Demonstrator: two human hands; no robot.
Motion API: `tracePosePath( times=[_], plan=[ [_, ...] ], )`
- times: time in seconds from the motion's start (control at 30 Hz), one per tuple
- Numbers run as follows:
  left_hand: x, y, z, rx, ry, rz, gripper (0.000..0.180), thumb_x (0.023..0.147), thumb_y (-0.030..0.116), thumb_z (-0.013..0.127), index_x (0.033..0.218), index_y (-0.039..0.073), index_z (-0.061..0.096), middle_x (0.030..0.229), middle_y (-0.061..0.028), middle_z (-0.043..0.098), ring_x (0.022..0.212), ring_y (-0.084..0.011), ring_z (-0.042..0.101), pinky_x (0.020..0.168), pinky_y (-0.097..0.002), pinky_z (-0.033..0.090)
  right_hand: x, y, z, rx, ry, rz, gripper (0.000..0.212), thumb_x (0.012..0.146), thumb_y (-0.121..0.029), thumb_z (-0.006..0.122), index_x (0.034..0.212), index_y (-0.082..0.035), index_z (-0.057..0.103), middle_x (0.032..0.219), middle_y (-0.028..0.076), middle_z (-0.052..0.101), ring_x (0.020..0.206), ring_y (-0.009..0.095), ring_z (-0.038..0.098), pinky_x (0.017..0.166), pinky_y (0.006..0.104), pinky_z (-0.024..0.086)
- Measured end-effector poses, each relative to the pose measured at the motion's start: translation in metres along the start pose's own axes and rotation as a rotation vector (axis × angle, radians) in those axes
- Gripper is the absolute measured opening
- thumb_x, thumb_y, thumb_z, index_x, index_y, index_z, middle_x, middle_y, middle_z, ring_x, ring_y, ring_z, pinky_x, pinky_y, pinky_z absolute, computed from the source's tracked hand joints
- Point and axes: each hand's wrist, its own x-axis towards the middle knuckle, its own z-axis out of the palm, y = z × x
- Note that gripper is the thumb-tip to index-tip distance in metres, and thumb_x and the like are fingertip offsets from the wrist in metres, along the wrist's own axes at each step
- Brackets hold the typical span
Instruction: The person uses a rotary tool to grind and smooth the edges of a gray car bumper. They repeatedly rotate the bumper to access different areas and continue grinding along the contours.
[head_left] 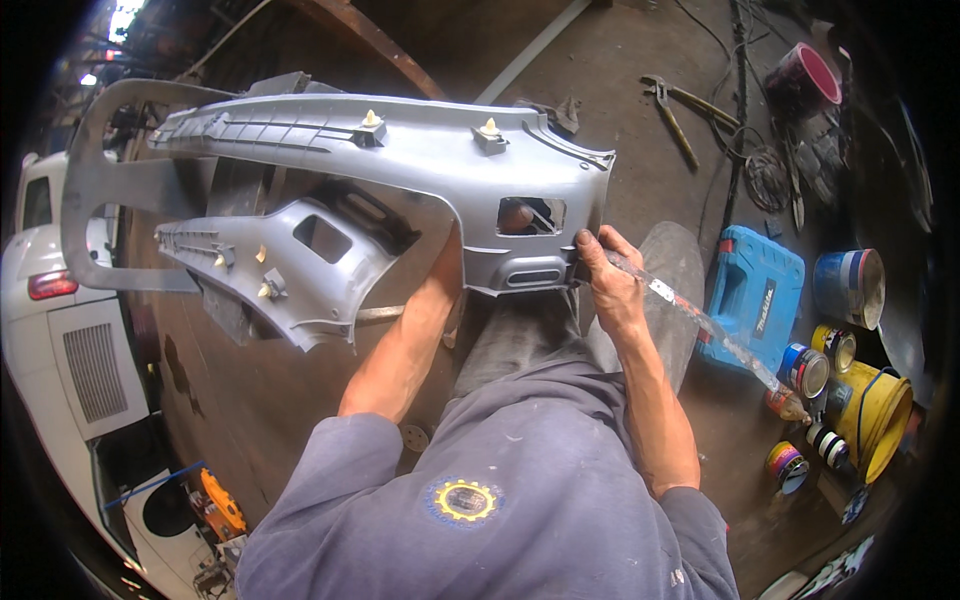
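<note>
Here, from the head view, the right hand (607,275) is clenched on a long blade-like tool (700,320) at the right end of a grey bumper panel (400,160) held over the knees. The left hand (516,216) reaches behind the panel, a fingertip perhaps showing through an opening; its grip cannot be told.

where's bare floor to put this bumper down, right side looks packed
Bare floor runs between the bumper and the pliers. More lies lower left, between bumper and white car. The right is crowded: blue case, paint cans, yellow bucket.
</note>
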Motion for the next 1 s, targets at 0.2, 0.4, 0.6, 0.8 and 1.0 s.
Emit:
tracePosePath(
  times=[0.2, 0.4, 0.6, 0.8, 1.0],
  plan=[
    [-0.002, 0.019, 0.019, 0.021, -0.013, -0.058, 0.028, 0.094, 0.020, 0.072, 0.113, 0.000, 0.069, 0.096, -0.0092, 0.073, 0.081, -0.0177, 0.071, 0.070, -0.0271, 0.059, 0.000, -0.002, -0.001, -0.040, -0.013, -0.005, 0.031, 0.098, -0.030, 0.071, 0.101, 0.001, 0.069, 0.087, -0.001, 0.066, 0.076, 0.007, 0.055, 0.068, 0.0224, 0.044],
    [-0.004, 0.027, 0.026, 0.046, -0.010, -0.093, 0.029, 0.091, 0.018, 0.077, 0.113, 0.000, 0.070, 0.096, -0.0091, 0.074, 0.080, -0.0178, 0.072, 0.070, -0.0259, 0.060, -0.002, -0.002, 0.000, -0.030, -0.003, 0.034, 0.031, 0.098, -0.030, 0.071, 0.102, 0.001, 0.069, 0.087, 0.000, 0.066, 0.077, 0.007, 0.056, 0.069, 0.0219, 0.045],
    [-0.005, 0.018, 0.020, 0.064, -0.030, -0.030, 0.027, 0.091, 0.018, 0.078, 0.111, 0.001, 0.072, 0.094, -0.0082, 0.074, 0.078, -0.0158, 0.072, 0.068, -0.0248, 0.058, -0.001, 0.006, -0.002, 0.023, -0.022, 0.043, 0.031, 0.098, -0.030, 0.071, 0.102, 0.001, 0.069, 0.087, 0.000, 0.067, 0.077, 0.007, 0.058, 0.069, 0.0211, 0.046],
    [-0.009, 0.022, 0.024, 0.152, 0.027, -0.041, 0.022, 0.091, 0.019, 0.078, 0.104, 0.002, 0.074, 0.091, -0.0072, 0.074, 0.075, -0.0135, 0.071, 0.063, -0.0226, 0.056, -0.001, 0.009, -0.003, 0.008, -0.027, 0.038, 0.030, 0.098, -0.029, 0.072, 0.101, 0.000, 0.069, 0.086, 0.000, 0.067, 0.075, 0.006, 0.057, 0.065, 0.0208, 0.044],
    [-0.012, 0.003, 0.011, 0.210, 0.122, -0.069, 0.025, 0.091, 0.017, 0.078, 0.109, 0.001, 0.071, 0.094, -0.0084, 0.073, 0.075, -0.0149, 0.070, 0.063, -0.0240, 0.057, 0.001, 0.009, -0.002, 0.006, -0.043, 0.021, 0.030, 0.098, -0.028, 0.072, 0.103, 0.002, 0.069, 0.087, 0.000, 0.067, 0.075, 0.007, 0.056, 0.065, 0.0212, 0.044]
  ],
)
